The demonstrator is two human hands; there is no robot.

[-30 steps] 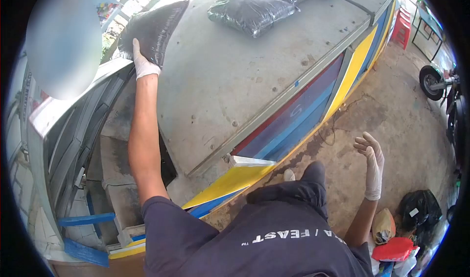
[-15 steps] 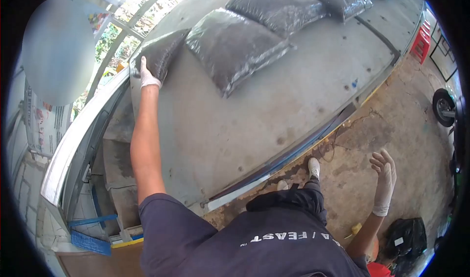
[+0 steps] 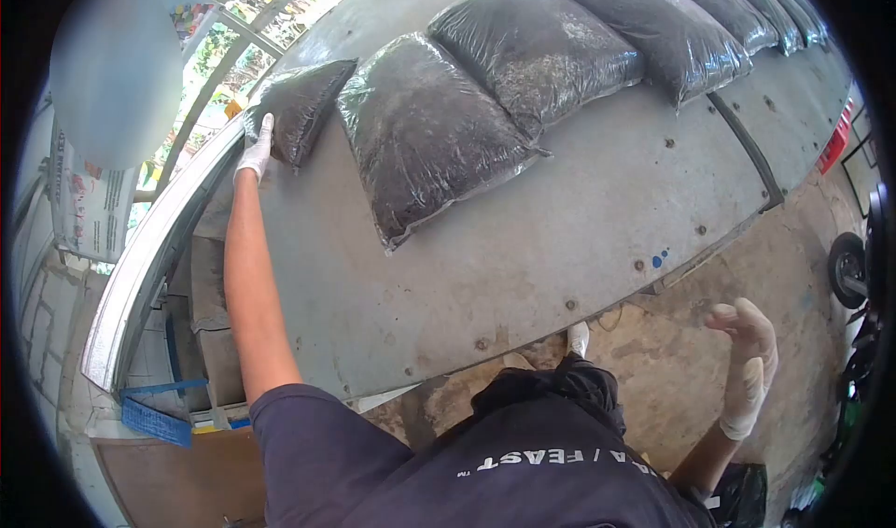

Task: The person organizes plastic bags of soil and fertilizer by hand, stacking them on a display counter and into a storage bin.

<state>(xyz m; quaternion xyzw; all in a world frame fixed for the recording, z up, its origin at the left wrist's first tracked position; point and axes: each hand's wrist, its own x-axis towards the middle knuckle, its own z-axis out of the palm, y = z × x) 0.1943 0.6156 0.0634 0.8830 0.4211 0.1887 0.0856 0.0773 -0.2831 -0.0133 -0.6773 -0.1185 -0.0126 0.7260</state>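
In the head view, my gloved left hand (image 3: 256, 150) reaches to the far left of the grey table and grips the near edge of a small clear plastic bag of dark material (image 3: 301, 108). Its thumb lies along the bag; the other fingers are mostly hidden. Right beside it lies a larger filled plastic bag (image 3: 429, 140), flat on the table top (image 3: 448, 276). My right hand (image 3: 749, 365), also in a white glove, hangs in the air over the floor to the right, fingers loosely bent, thumb apart, nothing in it.
More filled bags (image 3: 537, 47) run in a row along the table's back to the right. A pale metal rail (image 3: 154, 257) borders the left side. A blue piece (image 3: 159, 419) sits low left. A wheel (image 3: 847, 268) and a black bag (image 3: 742, 495) are at the right.
My left hand and the small bag have shifted slightly left. The camera view has turned, showing more of the bag row. My right hand stays raised, its fingers a little more bent.
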